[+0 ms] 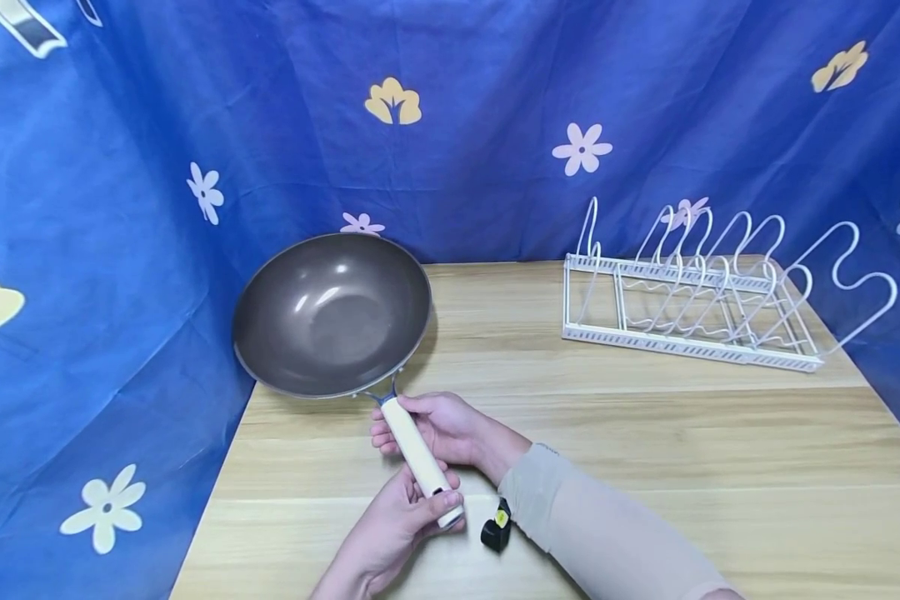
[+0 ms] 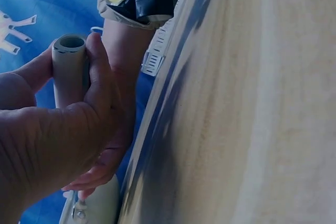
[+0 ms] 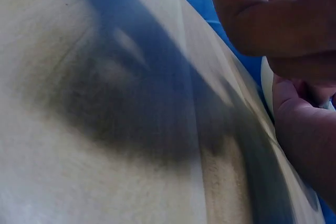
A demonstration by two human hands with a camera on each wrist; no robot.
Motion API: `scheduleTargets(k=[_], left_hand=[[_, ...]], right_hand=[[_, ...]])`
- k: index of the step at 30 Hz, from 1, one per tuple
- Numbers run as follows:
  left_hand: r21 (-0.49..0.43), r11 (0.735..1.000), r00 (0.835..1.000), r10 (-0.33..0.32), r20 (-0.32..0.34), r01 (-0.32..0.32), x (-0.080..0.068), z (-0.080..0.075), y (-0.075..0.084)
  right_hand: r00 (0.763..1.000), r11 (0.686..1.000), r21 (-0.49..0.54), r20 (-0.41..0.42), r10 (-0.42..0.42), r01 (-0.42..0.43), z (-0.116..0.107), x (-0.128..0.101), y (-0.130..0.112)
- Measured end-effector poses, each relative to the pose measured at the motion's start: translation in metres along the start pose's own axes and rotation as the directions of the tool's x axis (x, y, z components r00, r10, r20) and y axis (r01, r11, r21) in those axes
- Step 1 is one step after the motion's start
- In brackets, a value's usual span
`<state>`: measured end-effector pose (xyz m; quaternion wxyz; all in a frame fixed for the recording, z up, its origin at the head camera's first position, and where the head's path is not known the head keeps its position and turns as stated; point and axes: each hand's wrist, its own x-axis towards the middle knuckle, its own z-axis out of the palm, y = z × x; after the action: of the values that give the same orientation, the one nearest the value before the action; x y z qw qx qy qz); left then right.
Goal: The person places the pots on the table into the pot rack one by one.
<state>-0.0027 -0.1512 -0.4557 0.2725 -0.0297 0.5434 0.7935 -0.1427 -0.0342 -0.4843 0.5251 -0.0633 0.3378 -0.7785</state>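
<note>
A dark grey wok (image 1: 330, 317) with a cream handle (image 1: 416, 446) is held over the left part of the wooden table, its inside facing up. My left hand (image 1: 393, 525) grips the handle's free end, thumb on top and fingers beneath. Closer to the bowl, my right hand (image 1: 450, 429) holds the handle, with its thumb along the side and its fingers passing underneath. In the left wrist view, the hollow handle end (image 2: 70, 61) stands between the left thumb and fingers. The wok's bowl is mostly out of sight in both wrist views.
A white wire rack (image 1: 690, 308) with upright looped dividers stands at the back right of the wooden table (image 1: 645, 450). Blue flowered cloth (image 1: 480, 125) hangs behind and along the left. A small black camera (image 1: 497, 527) sits at the right wrist.
</note>
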Motion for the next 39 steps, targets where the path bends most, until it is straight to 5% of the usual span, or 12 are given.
scheduleTargets(k=[18, 30, 39], left_hand=[[0.089, 0.996, 1.0, -0.002, -0.013, 0.003, 0.005, 0.009, -0.008], [0.181, 0.984, 1.0, -0.003, -0.019, 0.006, 0.003, 0.014, -0.008], [0.346, 0.938, 0.999, -0.007, 0.032, -0.005, -0.001, 0.019, 0.0]], right_hand=[[0.995, 0.992, -0.086, -0.039, -0.096, 0.093, -0.005, -0.008, 0.009], [0.993, 0.989, -0.087, 0.04, -0.116, 0.119, 0.0, -0.026, -0.001], [0.982, 0.985, -0.045, 0.104, -0.16, 0.166, -0.004, -0.04, -0.005]])
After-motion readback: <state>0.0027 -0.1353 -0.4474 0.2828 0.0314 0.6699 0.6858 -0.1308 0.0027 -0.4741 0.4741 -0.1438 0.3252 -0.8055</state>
